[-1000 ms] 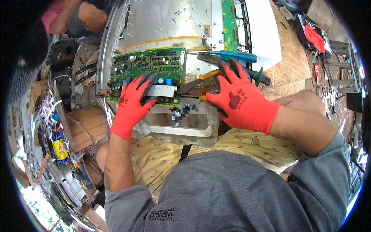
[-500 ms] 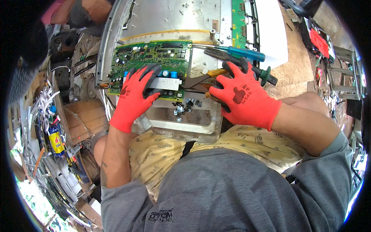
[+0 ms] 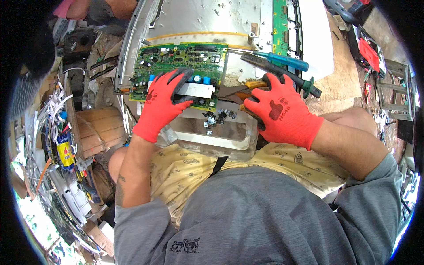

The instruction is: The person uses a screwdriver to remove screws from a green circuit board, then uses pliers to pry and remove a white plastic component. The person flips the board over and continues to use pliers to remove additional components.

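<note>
My left hand [image 3: 163,101], in a red glove with dark fingertips, grips a green circuit board [image 3: 176,62]. Its fingers and thumb straddle a pale metal bar [image 3: 199,90] on the board, beside blue cylindrical capacitors [image 3: 206,80]. My right hand [image 3: 282,108], gloved alike, curls around an orange-handled tool [image 3: 244,95] whose dark metal end reaches the board's right edge. The tool's exact kind is partly hidden by the fingers. Another orange handle [image 3: 256,84] lies just above, by the fingertips. Small dark and silvery parts [image 3: 214,118] sit below the board on a clear plastic tray [image 3: 221,141].
Beneath the board lies a large metal panel [image 3: 203,17] with a green strip board [image 3: 280,26]. A blue screwdriver [image 3: 287,61] and a green-ended dark tool [image 3: 311,87] rest right of the board. Cardboard [image 3: 340,79] lies further right; scrap wires [image 3: 48,119] pile up at left.
The board, panel and tools have shifted slightly right in the view, mostly from head movement. Both hands keep nearly the same hold, the left on the board and the right on the tool.
</note>
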Demonstrator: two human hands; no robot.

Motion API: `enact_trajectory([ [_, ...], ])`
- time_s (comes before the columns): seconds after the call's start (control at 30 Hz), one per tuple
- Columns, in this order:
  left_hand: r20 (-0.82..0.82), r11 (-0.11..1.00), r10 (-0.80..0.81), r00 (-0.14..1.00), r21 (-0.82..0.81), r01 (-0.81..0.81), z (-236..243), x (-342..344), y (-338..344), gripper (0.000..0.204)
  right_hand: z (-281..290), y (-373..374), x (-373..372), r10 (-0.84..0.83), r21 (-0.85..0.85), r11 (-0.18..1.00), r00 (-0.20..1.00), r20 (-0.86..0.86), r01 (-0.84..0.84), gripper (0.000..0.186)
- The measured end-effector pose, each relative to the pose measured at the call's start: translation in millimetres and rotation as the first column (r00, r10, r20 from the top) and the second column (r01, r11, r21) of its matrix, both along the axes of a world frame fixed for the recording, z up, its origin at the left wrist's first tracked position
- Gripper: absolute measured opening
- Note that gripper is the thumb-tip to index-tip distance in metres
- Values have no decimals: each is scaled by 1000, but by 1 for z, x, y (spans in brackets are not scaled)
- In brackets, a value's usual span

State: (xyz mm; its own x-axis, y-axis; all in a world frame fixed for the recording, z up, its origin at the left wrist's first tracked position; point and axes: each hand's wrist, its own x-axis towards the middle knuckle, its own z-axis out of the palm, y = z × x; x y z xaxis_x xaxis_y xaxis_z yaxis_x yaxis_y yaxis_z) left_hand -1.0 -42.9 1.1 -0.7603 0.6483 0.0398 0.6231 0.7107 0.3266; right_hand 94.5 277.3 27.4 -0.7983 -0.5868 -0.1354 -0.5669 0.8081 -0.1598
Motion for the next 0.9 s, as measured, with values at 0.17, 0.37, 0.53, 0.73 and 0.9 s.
enact_trajectory([
  [0.17,-80,998,-40,996,-44,36,-4,-1,-3,74,0,1,-3,-19,-61,998,996,92,25,52],
  [0.37,-23,997,-41,999,-68,39,-7,-7,-7,73,1,-5,2,-45,-41,998,997,70,48,53],
  [0.53,5,1000,-22,1000,1,22,-8,-11,-11,68,5,-8,-1,-45,-53,997,986,161,54,52],
  [0.73,49,998,-41,998,42,39,-13,-18,-12,68,-3,-4,3,-32,-77,996,995,96,39,56],
  [0.9,-134,996,-80,988,-45,74,-14,-12,-10,74,6,-8,4,-36,8,999,990,138,35,63],
])
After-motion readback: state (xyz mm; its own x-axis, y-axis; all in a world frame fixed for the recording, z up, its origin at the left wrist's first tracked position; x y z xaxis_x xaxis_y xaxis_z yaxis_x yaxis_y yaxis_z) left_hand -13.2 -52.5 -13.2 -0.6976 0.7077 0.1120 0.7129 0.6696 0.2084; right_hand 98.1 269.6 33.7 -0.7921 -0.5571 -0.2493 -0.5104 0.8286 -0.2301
